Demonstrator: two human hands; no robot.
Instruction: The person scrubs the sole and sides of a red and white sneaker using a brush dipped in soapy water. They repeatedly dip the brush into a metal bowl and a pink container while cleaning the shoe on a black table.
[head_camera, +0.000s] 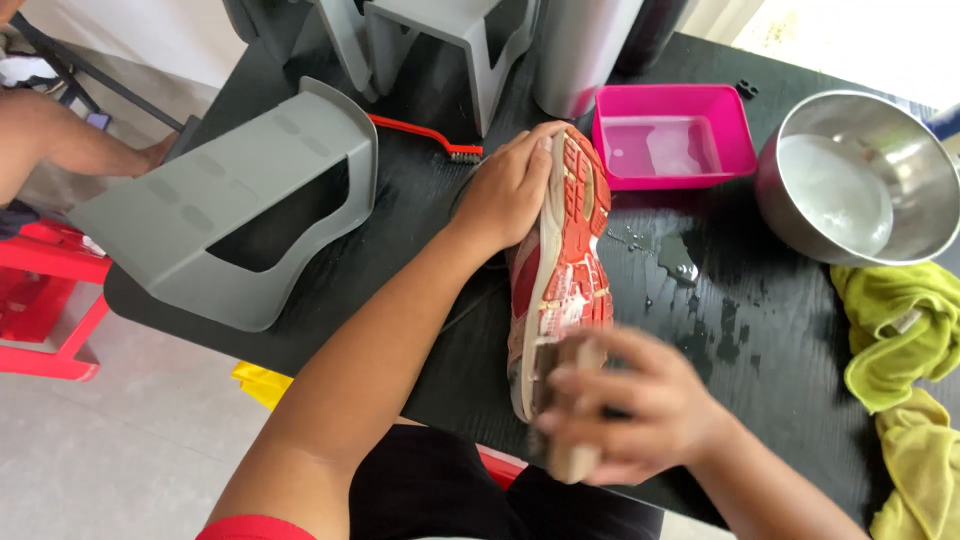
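Shoe (560, 265) front and centre, a red-and-white trainer tipped onto its side on the black surface (420, 215), sole turned up toward the person so the tread is open to work on. Left hand (510, 190) is spread over the toe end, grip pressed flat against the upper, pinning it so it cannot slide. Right hand (640, 405) is at the heel, grip wrapped tight around a pale wooden brush (575, 455); the hand is blurred, so the bristles cannot be made out. Splashes of water (680, 255) darken the surface just beside the shoe. Further back sits a pink tub (735, 135) with a little water, and next to it a steel bowl (905, 135) of cloudy liquid, both within reach. A yellow-green cloth (900, 330) lies bunched at the right edge. An orange-handled wire brush (425, 135) rests behind the left hand, near a grey plastic stand (200, 205).
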